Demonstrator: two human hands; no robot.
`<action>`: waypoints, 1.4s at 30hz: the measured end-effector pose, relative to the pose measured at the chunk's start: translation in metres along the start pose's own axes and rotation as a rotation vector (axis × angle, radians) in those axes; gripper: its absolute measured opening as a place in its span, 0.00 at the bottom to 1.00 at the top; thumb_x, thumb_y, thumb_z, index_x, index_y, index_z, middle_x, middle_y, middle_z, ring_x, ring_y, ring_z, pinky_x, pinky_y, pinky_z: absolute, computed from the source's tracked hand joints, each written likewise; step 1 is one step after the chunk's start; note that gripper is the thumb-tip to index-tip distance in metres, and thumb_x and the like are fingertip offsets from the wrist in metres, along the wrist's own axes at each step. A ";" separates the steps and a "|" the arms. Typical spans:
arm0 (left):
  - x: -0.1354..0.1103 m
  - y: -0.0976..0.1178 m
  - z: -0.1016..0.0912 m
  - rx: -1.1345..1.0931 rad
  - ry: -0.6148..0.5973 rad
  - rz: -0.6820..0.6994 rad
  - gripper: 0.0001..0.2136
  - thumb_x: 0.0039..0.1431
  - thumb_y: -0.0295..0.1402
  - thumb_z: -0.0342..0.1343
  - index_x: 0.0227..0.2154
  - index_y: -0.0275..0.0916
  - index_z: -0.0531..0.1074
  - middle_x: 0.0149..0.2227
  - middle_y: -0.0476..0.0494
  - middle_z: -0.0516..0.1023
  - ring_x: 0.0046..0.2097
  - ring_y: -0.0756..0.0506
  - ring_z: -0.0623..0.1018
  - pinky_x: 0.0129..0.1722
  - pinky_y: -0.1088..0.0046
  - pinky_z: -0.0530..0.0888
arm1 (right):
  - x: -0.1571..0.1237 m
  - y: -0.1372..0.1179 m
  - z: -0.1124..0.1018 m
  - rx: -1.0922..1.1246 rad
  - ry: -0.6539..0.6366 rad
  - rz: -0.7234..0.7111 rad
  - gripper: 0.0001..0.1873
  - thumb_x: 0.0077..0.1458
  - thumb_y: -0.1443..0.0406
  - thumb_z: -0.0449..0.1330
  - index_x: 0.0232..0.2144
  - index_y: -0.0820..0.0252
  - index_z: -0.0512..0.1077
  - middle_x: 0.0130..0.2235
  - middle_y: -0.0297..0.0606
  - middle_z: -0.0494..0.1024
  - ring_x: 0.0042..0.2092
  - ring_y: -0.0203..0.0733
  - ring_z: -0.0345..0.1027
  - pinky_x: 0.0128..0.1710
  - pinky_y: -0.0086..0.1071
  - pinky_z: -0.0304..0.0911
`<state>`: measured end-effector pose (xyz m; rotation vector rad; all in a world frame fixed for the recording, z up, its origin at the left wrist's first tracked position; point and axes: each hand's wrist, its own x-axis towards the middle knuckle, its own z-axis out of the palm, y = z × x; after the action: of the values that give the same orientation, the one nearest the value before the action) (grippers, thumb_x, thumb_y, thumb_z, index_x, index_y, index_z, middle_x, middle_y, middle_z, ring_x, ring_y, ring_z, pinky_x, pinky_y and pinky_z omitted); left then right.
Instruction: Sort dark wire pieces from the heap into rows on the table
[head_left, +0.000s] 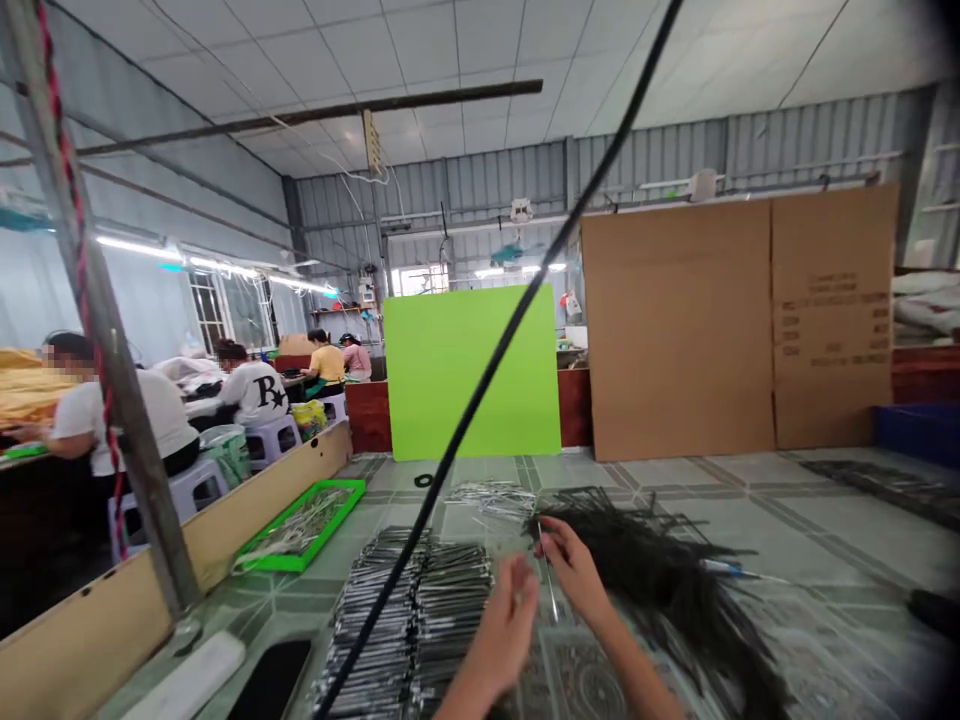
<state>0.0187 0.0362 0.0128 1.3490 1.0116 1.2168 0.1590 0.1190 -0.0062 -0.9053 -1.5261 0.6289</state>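
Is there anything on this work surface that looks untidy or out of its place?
Yes. The black strips beside the right hand lie in a loose heap with ends sticking out, while the silver rods are stacked in even rows. A small black ring lies alone farther back.

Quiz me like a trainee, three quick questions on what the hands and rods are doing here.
1. True or false: the right hand pinches a thin metal rod.
2. Fill in: the tray of loose rods at far left is ____.
3. What lies just left of the left hand? A) stacked silver rods B) a red bucket C) a laptop
Key: 1 true; 2 green; 3 A
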 end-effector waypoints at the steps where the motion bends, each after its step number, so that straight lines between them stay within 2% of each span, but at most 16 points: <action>1: 0.017 0.000 0.007 0.036 0.076 0.036 0.26 0.52 0.53 0.50 0.47 0.39 0.64 0.47 0.38 0.71 0.52 0.41 0.68 0.55 0.62 0.62 | -0.001 -0.007 0.000 0.012 0.003 -0.004 0.21 0.55 0.53 0.49 0.45 0.62 0.65 0.27 0.39 0.75 0.31 0.42 0.71 0.33 0.33 0.66; 2: 0.031 -0.001 0.013 0.043 0.085 0.033 0.29 0.50 0.57 0.49 0.46 0.38 0.64 0.42 0.38 0.73 0.47 0.41 0.72 0.52 0.62 0.64 | -0.002 -0.013 0.001 0.014 0.007 -0.007 0.21 0.55 0.53 0.49 0.45 0.62 0.65 0.28 0.39 0.76 0.32 0.42 0.71 0.34 0.33 0.66; 4: 0.050 -0.008 0.022 0.000 0.036 -0.031 0.33 0.47 0.61 0.45 0.46 0.39 0.62 0.31 0.44 0.73 0.32 0.44 0.74 0.37 0.64 0.70 | -0.001 -0.020 0.002 -0.006 -0.008 0.000 0.20 0.56 0.54 0.49 0.45 0.60 0.65 0.30 0.40 0.76 0.34 0.43 0.71 0.36 0.34 0.66; 6: 0.057 -0.016 0.026 -0.061 0.019 -0.115 0.35 0.45 0.64 0.44 0.47 0.40 0.61 0.21 0.52 0.67 0.21 0.48 0.67 0.24 0.69 0.67 | 0.002 -0.021 -0.002 -0.060 -0.055 -0.008 0.19 0.58 0.55 0.46 0.45 0.60 0.65 0.33 0.41 0.76 0.37 0.43 0.71 0.39 0.35 0.66; 9: 0.057 -0.025 0.019 -0.104 0.123 -0.121 0.35 0.40 0.66 0.46 0.40 0.39 0.65 0.17 0.57 0.56 0.18 0.52 0.58 0.19 0.75 0.61 | 0.005 -0.008 -0.019 -0.369 -0.055 -0.054 0.20 0.59 0.58 0.45 0.48 0.61 0.65 0.43 0.46 0.75 0.46 0.46 0.68 0.46 0.38 0.62; 10: 0.057 -0.026 0.014 -0.118 0.149 -0.109 0.35 0.38 0.66 0.47 0.37 0.38 0.66 0.16 0.58 0.54 0.18 0.53 0.57 0.18 0.76 0.60 | 0.006 -0.001 -0.028 -0.548 -0.004 -0.029 0.21 0.58 0.58 0.48 0.50 0.61 0.64 0.48 0.48 0.72 0.49 0.49 0.65 0.49 0.42 0.59; 12: 0.056 -0.024 0.005 -0.150 0.159 -0.082 0.34 0.35 0.67 0.47 0.30 0.38 0.66 0.16 0.59 0.51 0.17 0.55 0.54 0.18 0.77 0.60 | 0.005 0.015 -0.047 -0.928 0.094 0.118 0.23 0.54 0.60 0.54 0.52 0.61 0.65 0.53 0.51 0.68 0.53 0.56 0.59 0.50 0.48 0.54; 14: 0.055 -0.020 -0.001 -0.211 0.160 -0.053 0.33 0.36 0.67 0.48 0.28 0.38 0.65 0.16 0.59 0.51 0.17 0.56 0.52 0.18 0.78 0.59 | 0.003 0.027 -0.061 -1.174 0.074 0.257 0.22 0.51 0.63 0.58 0.49 0.60 0.68 0.51 0.52 0.69 0.53 0.58 0.59 0.49 0.49 0.53; 16: 0.054 -0.014 -0.004 -0.280 0.169 -0.022 0.30 0.37 0.65 0.51 0.28 0.39 0.64 0.17 0.60 0.50 0.17 0.56 0.52 0.17 0.79 0.57 | 0.001 0.030 -0.068 -1.275 0.008 0.290 0.16 0.51 0.64 0.58 0.45 0.58 0.71 0.47 0.49 0.72 0.50 0.56 0.61 0.46 0.46 0.54; 18: 0.052 -0.008 -0.005 -0.340 0.159 -0.026 0.29 0.38 0.63 0.52 0.28 0.39 0.63 0.17 0.60 0.49 0.16 0.57 0.51 0.17 0.80 0.56 | 0.001 0.026 -0.069 -1.300 -0.012 0.266 0.11 0.55 0.64 0.55 0.40 0.57 0.73 0.43 0.45 0.74 0.47 0.52 0.63 0.43 0.42 0.54; 21: 0.049 -0.003 -0.005 -0.373 0.134 -0.030 0.28 0.39 0.62 0.53 0.28 0.39 0.64 0.18 0.60 0.51 0.16 0.57 0.52 0.18 0.80 0.56 | 0.004 0.016 -0.066 -1.303 -0.018 0.246 0.10 0.57 0.65 0.52 0.35 0.56 0.74 0.40 0.43 0.75 0.45 0.49 0.63 0.41 0.40 0.54; 24: 0.048 -0.002 -0.007 -0.375 0.119 -0.021 0.28 0.39 0.62 0.53 0.28 0.38 0.64 0.17 0.60 0.52 0.16 0.57 0.53 0.17 0.80 0.55 | 0.005 0.011 -0.066 -1.292 -0.051 0.251 0.08 0.56 0.65 0.54 0.35 0.56 0.74 0.41 0.41 0.75 0.46 0.48 0.63 0.43 0.40 0.53; 28: 0.050 -0.005 -0.009 -0.390 0.124 -0.011 0.28 0.39 0.61 0.55 0.28 0.38 0.64 0.16 0.61 0.52 0.15 0.58 0.52 0.16 0.80 0.55 | 0.002 0.011 -0.078 -1.301 0.014 0.354 0.15 0.53 0.63 0.56 0.45 0.56 0.71 0.46 0.44 0.72 0.50 0.52 0.60 0.49 0.48 0.48; 31: 0.051 -0.005 -0.011 -0.409 0.135 -0.014 0.27 0.39 0.60 0.56 0.28 0.38 0.64 0.15 0.61 0.52 0.15 0.58 0.52 0.16 0.81 0.55 | 0.001 0.009 -0.090 -1.287 0.065 0.465 0.15 0.53 0.61 0.56 0.43 0.56 0.72 0.45 0.45 0.73 0.50 0.54 0.60 0.51 0.54 0.45; 36: 0.049 -0.004 -0.011 -0.444 0.121 -0.017 0.27 0.38 0.59 0.57 0.28 0.37 0.65 0.15 0.61 0.53 0.15 0.59 0.53 0.15 0.81 0.55 | 0.002 0.005 -0.100 -1.247 0.075 0.454 0.10 0.53 0.63 0.56 0.37 0.57 0.74 0.43 0.43 0.73 0.47 0.49 0.62 0.42 0.38 0.55; 42: 0.050 -0.005 -0.011 -0.441 0.134 -0.027 0.28 0.35 0.59 0.58 0.27 0.37 0.66 0.15 0.61 0.53 0.15 0.59 0.54 0.15 0.82 0.56 | 0.003 0.008 -0.100 -1.250 0.102 0.435 0.08 0.53 0.63 0.58 0.35 0.54 0.75 0.42 0.41 0.72 0.47 0.48 0.60 0.41 0.36 0.54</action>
<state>0.0153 0.0876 0.0148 0.9169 0.7879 1.4245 0.2588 0.1150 0.0051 -2.1982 -1.5714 -0.1852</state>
